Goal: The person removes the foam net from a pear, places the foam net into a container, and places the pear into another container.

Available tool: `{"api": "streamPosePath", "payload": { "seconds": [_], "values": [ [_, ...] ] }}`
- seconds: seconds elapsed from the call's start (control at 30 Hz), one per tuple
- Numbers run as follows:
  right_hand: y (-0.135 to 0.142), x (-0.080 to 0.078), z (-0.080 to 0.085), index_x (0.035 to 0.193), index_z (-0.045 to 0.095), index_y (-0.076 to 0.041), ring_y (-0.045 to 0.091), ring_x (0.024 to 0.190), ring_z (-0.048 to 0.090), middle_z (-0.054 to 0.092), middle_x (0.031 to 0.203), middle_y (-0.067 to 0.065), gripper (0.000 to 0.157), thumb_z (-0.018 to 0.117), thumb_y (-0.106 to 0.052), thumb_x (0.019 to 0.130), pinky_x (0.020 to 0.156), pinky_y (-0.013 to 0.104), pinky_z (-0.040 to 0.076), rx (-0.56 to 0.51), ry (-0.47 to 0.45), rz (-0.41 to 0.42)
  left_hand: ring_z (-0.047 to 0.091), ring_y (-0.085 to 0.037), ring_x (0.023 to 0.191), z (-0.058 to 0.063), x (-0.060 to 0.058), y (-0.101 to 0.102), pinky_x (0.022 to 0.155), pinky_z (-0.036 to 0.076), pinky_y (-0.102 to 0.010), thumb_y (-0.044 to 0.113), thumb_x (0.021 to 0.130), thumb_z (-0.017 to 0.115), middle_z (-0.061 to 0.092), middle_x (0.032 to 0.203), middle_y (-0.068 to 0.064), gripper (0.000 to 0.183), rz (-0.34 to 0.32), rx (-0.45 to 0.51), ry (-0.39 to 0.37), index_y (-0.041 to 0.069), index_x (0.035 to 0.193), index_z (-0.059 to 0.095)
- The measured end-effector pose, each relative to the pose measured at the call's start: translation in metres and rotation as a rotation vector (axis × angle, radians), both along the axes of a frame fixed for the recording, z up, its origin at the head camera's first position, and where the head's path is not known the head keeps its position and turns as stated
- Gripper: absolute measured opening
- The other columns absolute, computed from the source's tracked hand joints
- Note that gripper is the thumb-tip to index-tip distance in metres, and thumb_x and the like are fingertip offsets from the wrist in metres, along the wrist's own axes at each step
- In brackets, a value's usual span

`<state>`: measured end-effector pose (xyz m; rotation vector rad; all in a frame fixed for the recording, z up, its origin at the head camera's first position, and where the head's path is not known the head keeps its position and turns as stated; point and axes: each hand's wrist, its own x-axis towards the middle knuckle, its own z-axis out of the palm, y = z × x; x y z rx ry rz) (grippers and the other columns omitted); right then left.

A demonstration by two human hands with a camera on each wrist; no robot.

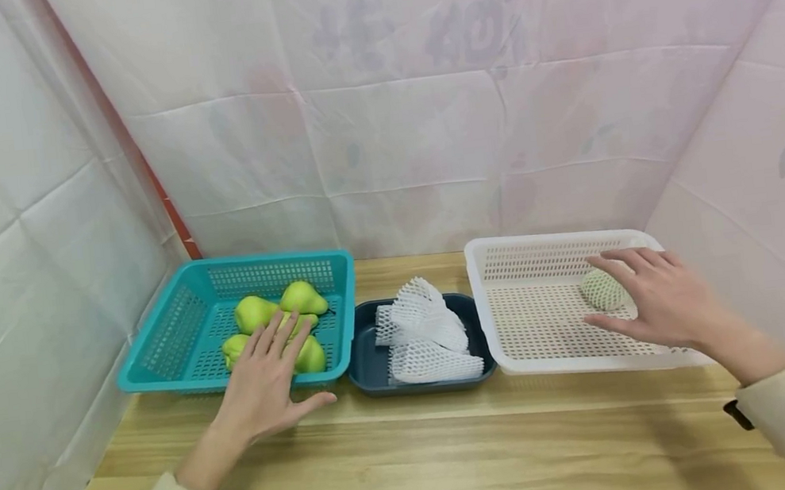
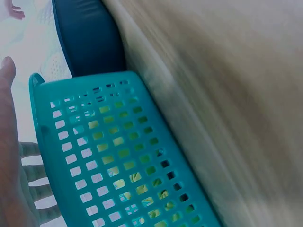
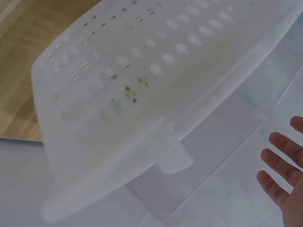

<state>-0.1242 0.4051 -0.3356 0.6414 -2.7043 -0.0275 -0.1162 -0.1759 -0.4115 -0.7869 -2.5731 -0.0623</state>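
My left hand [image 1: 260,391] hovers over the front of a teal basket [image 1: 170,382], its fingers spread and straight above several green pears [image 1: 301,298]. In the left wrist view, this hand [image 2: 9,156] appears beside the basket's perforated wall [image 2: 78,156]. At the right, my right hand [image 1: 667,300] is held over a white basket [image 1: 530,322], fingers extended and thumb apart, holding nothing. A round green fruit in a white foam net [image 1: 602,289] lies in that basket, just left of the fingers. The right wrist view shows those fingers [image 3: 277,165] outside the white rim.
Between the baskets stands a dark blue tray [image 1: 368,371] with several white foam net sleeves [image 1: 433,359] piled in it. All three containers are on a wooden table [image 1: 415,458]. White printed curtains [image 1: 396,141] hang behind and at both sides.
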Motion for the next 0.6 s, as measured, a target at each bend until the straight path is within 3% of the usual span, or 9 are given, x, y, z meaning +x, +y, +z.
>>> {"api": "streamPosePath", "payload": {
  "seconds": [0.2,0.43,0.6],
  "values": [
    [0.021,-0.007,0.002,0.147,0.055,-0.002,0.055,0.127,0.054,0.058,0.142,0.029,0.095,0.082,-0.061,0.078,0.101,0.071,0.043,0.008,-0.107,-0.116,0.040,-0.044,0.155,-0.004,0.011,0.002,0.120,0.043,-0.064,0.098,0.086,0.022,0.043,0.167,-0.019,0.117,0.035,-0.012,-0.039,0.011,0.162,0.040],
    [0.056,-0.022,-0.002,0.151,0.048,0.005,0.059,0.127,0.050,0.052,0.145,0.036,0.098,0.076,-0.062,0.085,0.100,0.075,0.042,0.014,-0.179,-0.200,0.037,-0.042,0.157,-0.010,0.020,0.004,0.123,0.040,-0.062,0.093,0.083,0.048,0.041,0.168,-0.018,0.116,0.057,-0.016,-0.063,0.011,0.163,0.039],
    [0.077,-0.030,-0.007,0.151,0.044,0.011,0.059,0.128,0.048,0.050,0.144,0.038,0.099,0.071,-0.063,0.090,0.100,0.077,0.041,0.038,-0.240,-0.247,0.042,-0.043,0.154,-0.019,0.024,0.005,0.122,0.040,-0.061,0.097,0.086,0.033,0.044,0.166,-0.019,0.117,0.038,-0.016,-0.054,0.008,0.161,0.041]
  ]
}}
